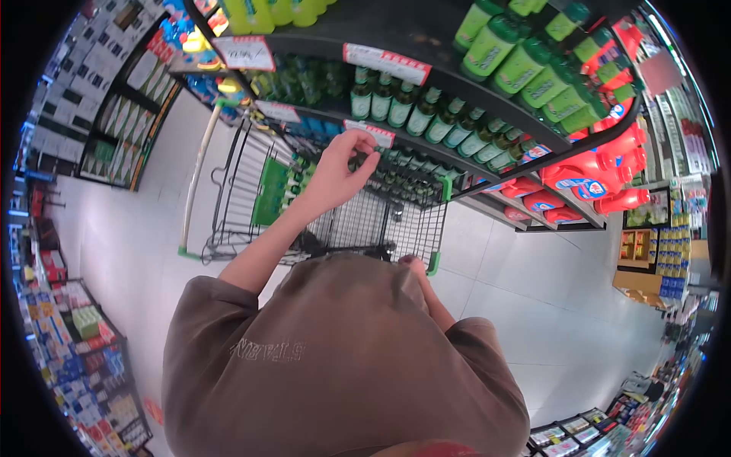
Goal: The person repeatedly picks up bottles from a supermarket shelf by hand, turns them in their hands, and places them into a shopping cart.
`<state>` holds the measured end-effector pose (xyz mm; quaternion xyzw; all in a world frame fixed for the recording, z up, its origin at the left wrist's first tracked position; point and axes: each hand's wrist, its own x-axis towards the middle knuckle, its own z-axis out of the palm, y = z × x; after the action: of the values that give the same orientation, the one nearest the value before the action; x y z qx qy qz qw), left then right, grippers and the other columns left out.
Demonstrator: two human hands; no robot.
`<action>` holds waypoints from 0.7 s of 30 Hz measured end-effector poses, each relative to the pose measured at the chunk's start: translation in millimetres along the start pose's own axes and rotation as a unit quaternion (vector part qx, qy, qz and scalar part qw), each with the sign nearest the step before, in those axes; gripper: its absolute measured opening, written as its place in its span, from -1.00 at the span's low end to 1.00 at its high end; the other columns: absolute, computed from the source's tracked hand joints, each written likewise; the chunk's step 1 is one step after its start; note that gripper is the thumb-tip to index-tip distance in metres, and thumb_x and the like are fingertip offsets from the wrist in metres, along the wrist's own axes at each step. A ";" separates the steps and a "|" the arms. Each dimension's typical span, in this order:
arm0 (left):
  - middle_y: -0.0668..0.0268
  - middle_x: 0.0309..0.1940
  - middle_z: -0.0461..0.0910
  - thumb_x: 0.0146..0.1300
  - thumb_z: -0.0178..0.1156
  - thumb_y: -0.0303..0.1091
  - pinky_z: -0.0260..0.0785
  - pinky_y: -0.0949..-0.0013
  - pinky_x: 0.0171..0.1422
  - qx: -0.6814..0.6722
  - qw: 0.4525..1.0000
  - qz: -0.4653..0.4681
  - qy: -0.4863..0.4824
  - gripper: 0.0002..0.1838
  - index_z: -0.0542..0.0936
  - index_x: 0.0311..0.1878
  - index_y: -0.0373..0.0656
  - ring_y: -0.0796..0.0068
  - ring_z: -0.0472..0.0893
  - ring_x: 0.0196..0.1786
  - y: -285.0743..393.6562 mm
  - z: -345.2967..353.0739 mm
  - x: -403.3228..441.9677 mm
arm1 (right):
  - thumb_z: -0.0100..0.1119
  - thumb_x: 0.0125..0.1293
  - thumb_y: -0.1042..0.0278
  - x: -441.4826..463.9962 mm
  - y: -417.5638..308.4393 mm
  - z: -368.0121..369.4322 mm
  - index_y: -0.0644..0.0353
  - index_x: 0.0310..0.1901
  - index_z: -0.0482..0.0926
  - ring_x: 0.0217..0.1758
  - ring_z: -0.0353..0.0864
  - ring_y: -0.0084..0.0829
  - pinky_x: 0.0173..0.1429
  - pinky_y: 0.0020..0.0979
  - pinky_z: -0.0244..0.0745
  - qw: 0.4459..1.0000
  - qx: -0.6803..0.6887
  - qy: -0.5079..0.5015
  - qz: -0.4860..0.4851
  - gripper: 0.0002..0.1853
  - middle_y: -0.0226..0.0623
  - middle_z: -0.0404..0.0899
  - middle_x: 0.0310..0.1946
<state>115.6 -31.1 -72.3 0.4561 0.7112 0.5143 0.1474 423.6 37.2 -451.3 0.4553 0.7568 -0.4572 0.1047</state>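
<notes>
My left hand (346, 167) reaches up in front of the shelf, its fingers curled toward the thumb. The fingertips are beside a price label (370, 132) and a small green spot; what they pinch, if anything, I cannot make out. Just above stands a row of green glass bottles (421, 112) with pale labels. My right hand (412, 262) is low, near the right side of the wire shopping cart (346, 221); my brown shirt hides most of it and its fingers do not show clearly.
The cart has a green panel (269, 192) and a pale bar (199, 164) at its left. Lime-green bottles (525, 68) fill the shelf above. Red jugs (590, 175) stand at the right. More stocked shelves (126, 126) line the left, with pale tiled floor (525, 297) between.
</notes>
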 end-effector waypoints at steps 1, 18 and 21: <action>0.27 -0.31 0.51 0.15 0.17 -0.43 0.34 0.38 -0.06 0.010 0.996 0.083 0.006 -0.79 0.44 -0.15 -0.21 0.41 0.52 -0.20 30.5 -4.9 11.4 | 0.19 0.02 0.07 1.9 1.9 2.6 0.08 -0.25 0.66 -0.13 0.62 -0.18 -0.02 -0.27 0.49 1.000 -0.008 0.002 0.008 -0.67 -0.15 0.65 -0.27; 0.12 -0.14 0.42 0.12 0.24 -0.14 0.38 0.28 0.04 0.149 0.913 0.356 0.129 -0.47 0.33 0.02 -0.31 0.26 0.49 -0.07 155.5 43.0 222.6 | 0.19 -0.04 -0.01 -5.5 -7.0 1.6 0.04 -0.27 0.68 -0.16 0.63 -0.17 -0.05 -0.28 0.50 0.998 0.027 0.037 0.042 -0.63 -0.16 0.65 -0.27; 0.11 -0.15 0.44 0.13 0.22 -0.10 0.37 0.26 0.02 0.154 0.930 0.305 0.132 -0.46 0.33 0.01 -0.32 0.24 0.49 -0.07 155.9 52.1 228.6 | 0.19 -0.04 -0.03 -10.4 -12.6 -3.5 0.04 -0.28 0.68 -0.16 0.63 -0.17 -0.04 -0.28 0.51 0.998 0.036 0.034 0.047 -0.62 -0.15 0.65 -0.27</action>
<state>104.9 191.5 99.8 0.5963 0.6211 0.4742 -0.1839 420.5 31.6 -435.8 0.5090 0.7205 -0.4635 0.0839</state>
